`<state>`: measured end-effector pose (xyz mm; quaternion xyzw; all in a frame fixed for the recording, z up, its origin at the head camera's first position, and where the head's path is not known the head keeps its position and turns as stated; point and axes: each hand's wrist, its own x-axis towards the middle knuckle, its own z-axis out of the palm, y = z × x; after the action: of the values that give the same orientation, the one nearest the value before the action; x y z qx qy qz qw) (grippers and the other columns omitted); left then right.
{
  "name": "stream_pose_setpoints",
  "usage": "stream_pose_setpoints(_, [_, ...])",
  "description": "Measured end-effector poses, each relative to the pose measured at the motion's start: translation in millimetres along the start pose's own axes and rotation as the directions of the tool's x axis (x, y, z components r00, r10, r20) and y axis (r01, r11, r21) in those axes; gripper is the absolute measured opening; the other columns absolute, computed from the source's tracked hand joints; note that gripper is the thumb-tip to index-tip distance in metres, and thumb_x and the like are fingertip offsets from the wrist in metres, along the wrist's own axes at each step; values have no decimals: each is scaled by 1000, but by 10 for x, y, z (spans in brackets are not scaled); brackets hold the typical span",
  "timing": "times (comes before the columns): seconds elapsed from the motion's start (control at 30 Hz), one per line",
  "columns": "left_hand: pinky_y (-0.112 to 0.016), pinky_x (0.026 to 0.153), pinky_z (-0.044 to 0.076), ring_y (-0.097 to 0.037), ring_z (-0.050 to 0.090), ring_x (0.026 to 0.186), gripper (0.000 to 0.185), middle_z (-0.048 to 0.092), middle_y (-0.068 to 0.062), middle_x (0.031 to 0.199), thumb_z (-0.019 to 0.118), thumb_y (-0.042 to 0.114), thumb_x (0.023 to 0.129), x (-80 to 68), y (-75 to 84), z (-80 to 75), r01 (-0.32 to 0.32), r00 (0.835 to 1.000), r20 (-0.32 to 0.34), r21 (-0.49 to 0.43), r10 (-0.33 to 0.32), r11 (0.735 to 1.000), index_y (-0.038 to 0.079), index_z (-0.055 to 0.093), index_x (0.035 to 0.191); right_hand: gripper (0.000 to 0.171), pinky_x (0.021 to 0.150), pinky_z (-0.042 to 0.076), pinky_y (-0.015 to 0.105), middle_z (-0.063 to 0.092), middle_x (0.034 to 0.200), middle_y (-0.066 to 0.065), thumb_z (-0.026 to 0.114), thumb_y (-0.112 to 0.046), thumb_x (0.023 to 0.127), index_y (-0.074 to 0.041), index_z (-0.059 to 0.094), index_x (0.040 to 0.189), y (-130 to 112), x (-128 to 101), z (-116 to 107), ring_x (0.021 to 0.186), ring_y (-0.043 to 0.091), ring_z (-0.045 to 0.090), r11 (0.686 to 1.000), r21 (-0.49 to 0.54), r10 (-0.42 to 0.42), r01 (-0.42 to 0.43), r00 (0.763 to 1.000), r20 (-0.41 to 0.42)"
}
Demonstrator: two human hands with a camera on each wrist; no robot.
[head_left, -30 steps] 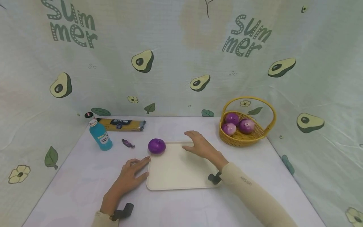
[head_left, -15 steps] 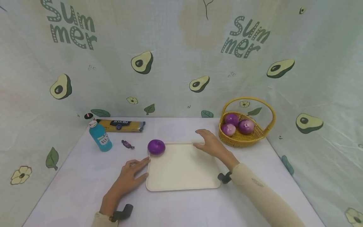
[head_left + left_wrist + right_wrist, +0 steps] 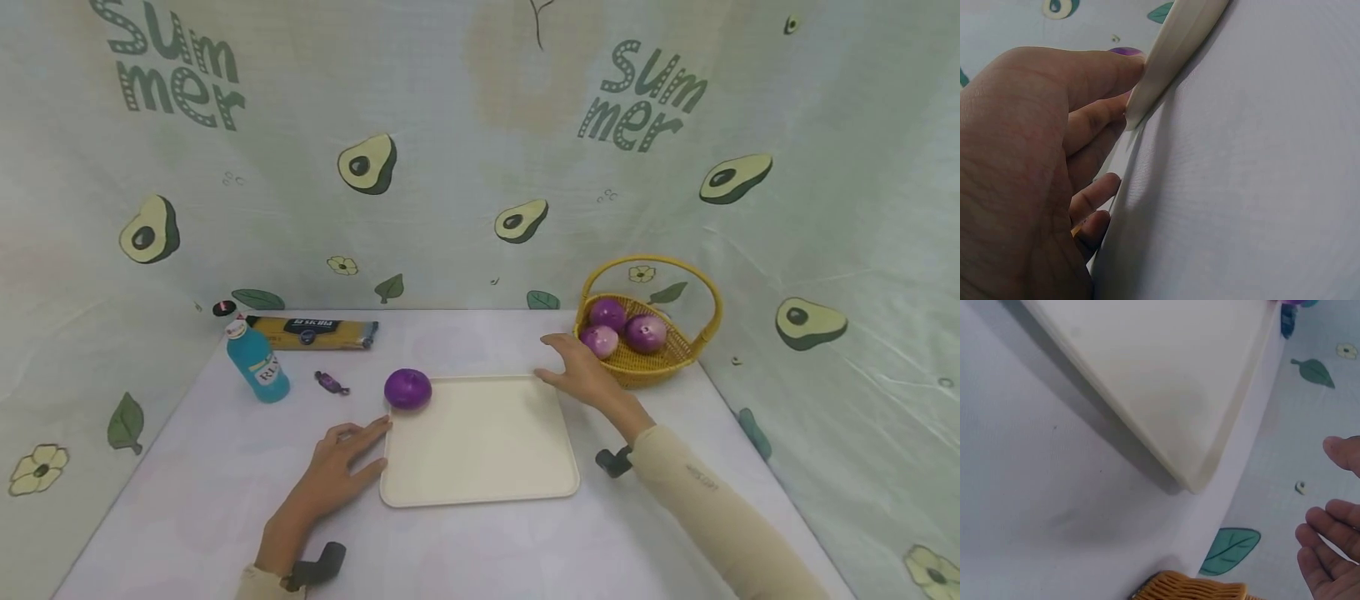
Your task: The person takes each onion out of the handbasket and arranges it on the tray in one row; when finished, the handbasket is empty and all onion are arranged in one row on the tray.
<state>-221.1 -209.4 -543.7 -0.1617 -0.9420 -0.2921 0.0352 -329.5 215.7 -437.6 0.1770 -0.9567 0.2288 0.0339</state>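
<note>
A cream rectangular tray (image 3: 480,446) lies on the white table, with a purple onion (image 3: 408,389) at its back left corner. My left hand (image 3: 337,471) rests beside the tray; its thumb and fingertips touch the left rim, as the left wrist view also shows. Between the tray's back right corner and a yellow wicker basket (image 3: 636,379), my right hand (image 3: 588,375) hovers with fingers spread and nothing in it. Several purple onions (image 3: 646,333) sit in the basket. In the right wrist view the right hand's fingers (image 3: 1335,537) are apart from the tray corner.
At the back left stand a blue bottle (image 3: 258,362) and a yellow packet (image 3: 315,333) lying flat. A small purple wrapped candy (image 3: 332,382) lies in front of the packet. A printed cloth (image 3: 450,167) hangs behind the table.
My right hand has moved right, from above the tray to near the basket. The left hand stays at the tray's left rim, and the onion on the tray has not moved.
</note>
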Motion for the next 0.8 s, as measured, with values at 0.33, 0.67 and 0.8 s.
stream_pose_setpoints(0.33, [-62,103,27,-33,35,134,59,45,12,153,61,50,97,-1,-3,9,-17,1000,-7,-19,17,1000,31,46,151,63,108,39,55,49,145,20,75,-30,92,-3,50,142,205,-9,-82,134,39,44,1000,-4,29,-29,1000,-6])
stream_pose_setpoints(0.67, [-62,104,28,-30,35,132,59,46,12,152,61,48,97,-6,34,-5,-9,1000,-9,-19,8,1000,30,47,151,62,109,37,56,50,143,25,75,-25,91,5,50,140,375,-31,-188,134,42,43,1000,28,12,-10,999,-44])
stream_pose_setpoints(0.8, [-62,104,28,-28,35,132,59,45,13,153,61,49,97,-8,39,-4,3,1000,-2,-14,-3,1000,31,46,151,62,110,36,56,51,142,25,75,-24,92,5,50,140,433,-42,-227,134,42,43,1000,24,18,-17,999,-48])
